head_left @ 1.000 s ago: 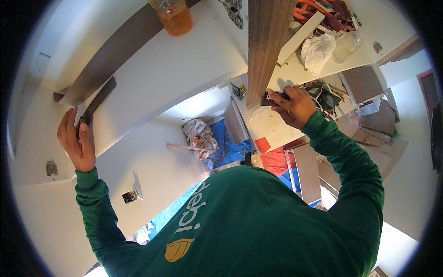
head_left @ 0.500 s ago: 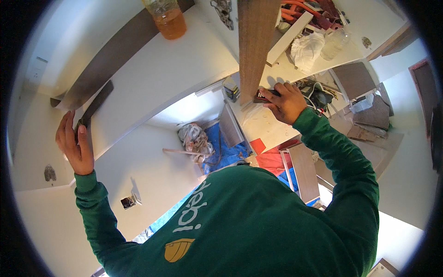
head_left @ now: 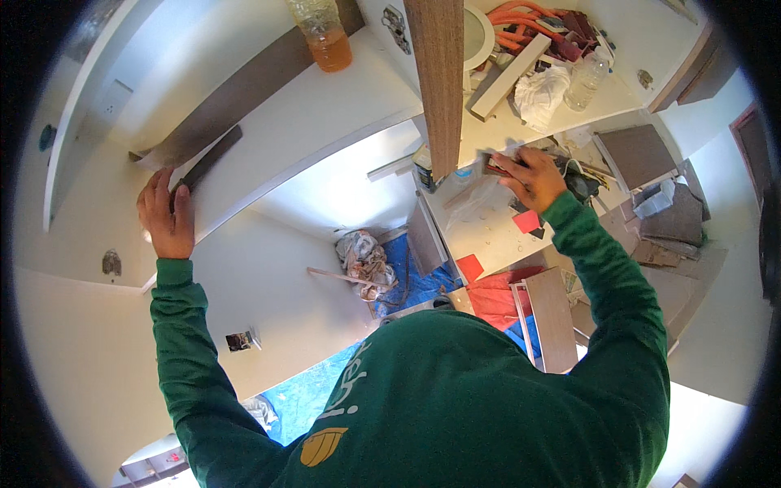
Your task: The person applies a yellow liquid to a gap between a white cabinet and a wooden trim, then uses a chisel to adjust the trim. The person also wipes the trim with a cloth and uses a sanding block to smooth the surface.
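My left hand is at the left end of a white cabinet shelf. Its thumb and fingers close around the near end of a dark brown strip, which lies slanting on the shelf. Behind that runs a longer brown strip. My right hand is right of a brown upright panel edge, apart from it. Between its thumb and fingers is a small dark object with a reddish part, mostly covered, its kind unclear. Beneath this hand lies a red square piece.
A bottle of orange liquid stands on the shelf. At upper right are a clear bottle, a white crumpled bag and orange hoses. Below lie a blue tarp, bundled cloth and a leaning brown panel.
The whole view has shifted. My right hand has moved right, away from the upright panel edge, with the small dark object still in it. My left hand stays at the strip's end.
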Motion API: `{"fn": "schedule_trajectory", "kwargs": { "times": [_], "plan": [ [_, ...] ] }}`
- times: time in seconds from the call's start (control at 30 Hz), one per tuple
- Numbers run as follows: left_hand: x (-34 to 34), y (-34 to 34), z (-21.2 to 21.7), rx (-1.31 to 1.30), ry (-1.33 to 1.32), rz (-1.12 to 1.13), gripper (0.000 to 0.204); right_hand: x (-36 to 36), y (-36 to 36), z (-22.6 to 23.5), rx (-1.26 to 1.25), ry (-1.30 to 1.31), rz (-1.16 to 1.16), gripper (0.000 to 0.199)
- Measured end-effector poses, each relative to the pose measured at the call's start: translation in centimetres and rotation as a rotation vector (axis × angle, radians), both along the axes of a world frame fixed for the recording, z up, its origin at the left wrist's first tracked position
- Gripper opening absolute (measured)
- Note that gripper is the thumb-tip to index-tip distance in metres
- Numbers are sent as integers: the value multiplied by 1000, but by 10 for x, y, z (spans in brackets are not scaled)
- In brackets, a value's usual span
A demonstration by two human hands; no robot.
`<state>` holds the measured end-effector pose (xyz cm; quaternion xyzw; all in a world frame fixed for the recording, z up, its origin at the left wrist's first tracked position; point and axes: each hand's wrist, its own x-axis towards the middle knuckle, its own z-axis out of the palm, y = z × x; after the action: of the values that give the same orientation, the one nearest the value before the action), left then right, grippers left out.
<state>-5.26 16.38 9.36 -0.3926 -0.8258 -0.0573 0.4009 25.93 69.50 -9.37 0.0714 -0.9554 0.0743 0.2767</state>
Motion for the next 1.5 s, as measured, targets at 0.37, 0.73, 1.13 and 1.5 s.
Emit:
{"fn": "schedule_trajectory", "kwargs": {
  "times": [0.37, 0.73, 1.13, 1.5],
  "plan": [
    [60, 26, 9, 98, 192, -122, 26, 178, -103, -255, -926, -600, -558, 29],
    [156, 256, -229, 429, -1090, -451, 39, 317, -118, -362, -839, -1305, -804, 42],
    [132, 302, -263, 293, -1213, -442, 25, 309, -121, -366, -865, -1154, -862, 39],
    [125, 286, -280, 217, -1061, -474, 16, 333, -88, -392, -881, -1107, -788, 40]
  ]
}}
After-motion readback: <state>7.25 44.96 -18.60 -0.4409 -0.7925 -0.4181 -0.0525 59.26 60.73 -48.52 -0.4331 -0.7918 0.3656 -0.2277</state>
